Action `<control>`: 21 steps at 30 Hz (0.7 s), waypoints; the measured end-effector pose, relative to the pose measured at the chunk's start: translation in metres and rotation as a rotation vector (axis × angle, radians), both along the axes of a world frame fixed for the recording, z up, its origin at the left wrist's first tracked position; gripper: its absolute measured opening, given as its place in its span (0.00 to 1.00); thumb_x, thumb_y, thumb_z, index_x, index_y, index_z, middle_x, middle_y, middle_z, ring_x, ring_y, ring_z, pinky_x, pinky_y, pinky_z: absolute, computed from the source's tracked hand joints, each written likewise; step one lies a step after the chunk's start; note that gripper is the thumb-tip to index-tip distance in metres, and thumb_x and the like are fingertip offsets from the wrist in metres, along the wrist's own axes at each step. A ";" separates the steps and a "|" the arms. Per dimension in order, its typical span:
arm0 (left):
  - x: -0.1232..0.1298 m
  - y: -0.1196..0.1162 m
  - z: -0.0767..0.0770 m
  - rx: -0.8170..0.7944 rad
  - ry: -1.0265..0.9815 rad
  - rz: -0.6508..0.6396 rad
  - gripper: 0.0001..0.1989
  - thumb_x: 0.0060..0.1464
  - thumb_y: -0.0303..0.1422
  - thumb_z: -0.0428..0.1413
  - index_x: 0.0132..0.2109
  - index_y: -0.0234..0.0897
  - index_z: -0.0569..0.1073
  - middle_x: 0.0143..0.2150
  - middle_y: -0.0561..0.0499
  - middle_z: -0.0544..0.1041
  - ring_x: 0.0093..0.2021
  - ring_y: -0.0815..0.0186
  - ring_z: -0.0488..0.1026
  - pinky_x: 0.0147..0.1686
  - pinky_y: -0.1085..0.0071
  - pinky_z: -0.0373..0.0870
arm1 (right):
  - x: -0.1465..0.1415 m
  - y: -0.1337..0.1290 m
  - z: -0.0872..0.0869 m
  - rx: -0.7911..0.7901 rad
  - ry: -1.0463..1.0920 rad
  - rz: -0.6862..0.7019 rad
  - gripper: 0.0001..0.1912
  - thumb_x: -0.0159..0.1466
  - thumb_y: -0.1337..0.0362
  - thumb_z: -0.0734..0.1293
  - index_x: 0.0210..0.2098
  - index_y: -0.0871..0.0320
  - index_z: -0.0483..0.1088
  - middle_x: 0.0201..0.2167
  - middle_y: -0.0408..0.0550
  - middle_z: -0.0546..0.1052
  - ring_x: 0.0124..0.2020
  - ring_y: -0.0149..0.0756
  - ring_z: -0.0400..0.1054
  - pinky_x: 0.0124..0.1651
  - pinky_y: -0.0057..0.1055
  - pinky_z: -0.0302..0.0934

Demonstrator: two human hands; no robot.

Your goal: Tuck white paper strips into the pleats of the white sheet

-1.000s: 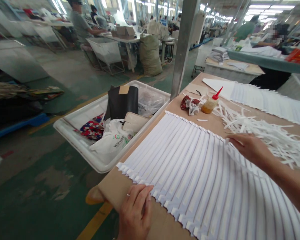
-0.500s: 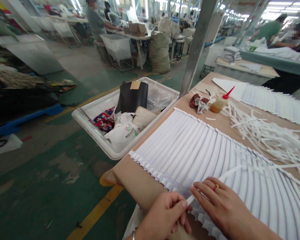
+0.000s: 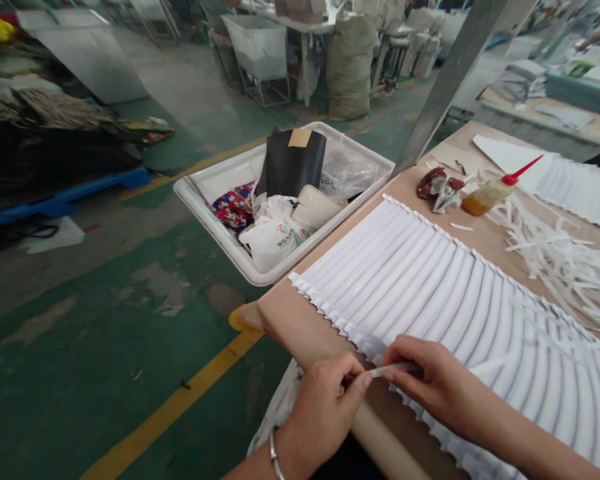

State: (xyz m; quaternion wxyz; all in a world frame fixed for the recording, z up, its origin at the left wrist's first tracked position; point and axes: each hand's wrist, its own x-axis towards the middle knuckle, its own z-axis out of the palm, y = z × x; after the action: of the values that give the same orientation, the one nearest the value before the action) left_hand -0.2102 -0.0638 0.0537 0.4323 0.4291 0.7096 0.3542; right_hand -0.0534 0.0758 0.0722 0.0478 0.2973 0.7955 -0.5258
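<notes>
My left hand [image 3: 323, 410], with a metal bangle on its wrist, and my right hand [image 3: 430, 380] meet at the near edge of the table. Both pinch a thin white paper strip [image 3: 393, 369] between their fingertips. Just beyond them lies a fan of pleated white paper [image 3: 420, 293] on a tan cardboard tabletop [image 3: 310, 310]. My right hand rests close to its zigzag lower edge. Farther off sit a glue bottle with a red nozzle [image 3: 485, 195], a heap of white paper offcuts [image 3: 565, 260] and a crumpled red-and-white wrapper [image 3: 440, 189].
A white plastic tub [image 3: 215, 193] beside the table's left edge holds a black bag, patterned cloth and plastic bags. A metal post [image 3: 450, 80] rises at the table's far corner. Another pleated paper sheet [image 3: 570, 187] lies at the far right.
My right hand has come from the far side of the pleated paper to the near edge. Both hands now pinch the strip. The view has turned, shifting the scene rightward and upward.
</notes>
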 end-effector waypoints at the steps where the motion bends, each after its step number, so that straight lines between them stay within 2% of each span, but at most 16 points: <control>1: -0.002 0.000 -0.001 0.016 -0.009 0.019 0.11 0.64 0.35 0.53 0.34 0.36 0.75 0.30 0.53 0.76 0.31 0.68 0.70 0.33 0.72 0.59 | -0.006 0.004 -0.001 0.015 -0.004 0.010 0.07 0.66 0.61 0.66 0.33 0.56 0.72 0.29 0.42 0.74 0.31 0.31 0.65 0.33 0.27 0.56; 5: -0.014 0.002 -0.003 0.071 0.011 0.071 0.11 0.66 0.34 0.51 0.37 0.37 0.76 0.32 0.53 0.78 0.33 0.68 0.72 0.34 0.73 0.61 | -0.034 0.020 -0.006 0.136 0.001 0.072 0.08 0.66 0.61 0.65 0.32 0.56 0.72 0.28 0.42 0.73 0.30 0.31 0.64 0.34 0.28 0.55; 10: -0.033 0.002 -0.010 0.154 0.153 0.130 0.08 0.66 0.32 0.52 0.40 0.38 0.75 0.36 0.52 0.78 0.36 0.66 0.74 0.37 0.71 0.65 | -0.060 0.043 -0.014 0.320 -0.019 0.159 0.08 0.66 0.61 0.64 0.34 0.56 0.73 0.32 0.44 0.75 0.32 0.33 0.67 0.36 0.30 0.56; 14: -0.041 -0.002 -0.018 0.236 0.324 0.108 0.08 0.67 0.31 0.51 0.41 0.37 0.75 0.37 0.50 0.78 0.37 0.65 0.74 0.38 0.70 0.67 | -0.065 0.057 -0.014 0.442 -0.073 0.180 0.08 0.66 0.62 0.63 0.34 0.56 0.73 0.33 0.44 0.75 0.32 0.33 0.68 0.37 0.32 0.56; 21: -0.038 0.003 -0.025 0.344 0.565 0.007 0.10 0.67 0.28 0.49 0.48 0.36 0.75 0.39 0.48 0.76 0.38 0.64 0.74 0.38 0.66 0.71 | -0.068 0.065 -0.014 0.472 -0.051 0.154 0.08 0.66 0.63 0.63 0.31 0.56 0.71 0.29 0.44 0.74 0.29 0.32 0.66 0.34 0.30 0.56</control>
State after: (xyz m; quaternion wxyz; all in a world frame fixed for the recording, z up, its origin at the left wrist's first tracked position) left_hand -0.2479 -0.0612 0.0290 0.1386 0.5747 0.7326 0.3374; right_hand -0.1211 0.1412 0.0578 0.0368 0.2520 0.9151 -0.3125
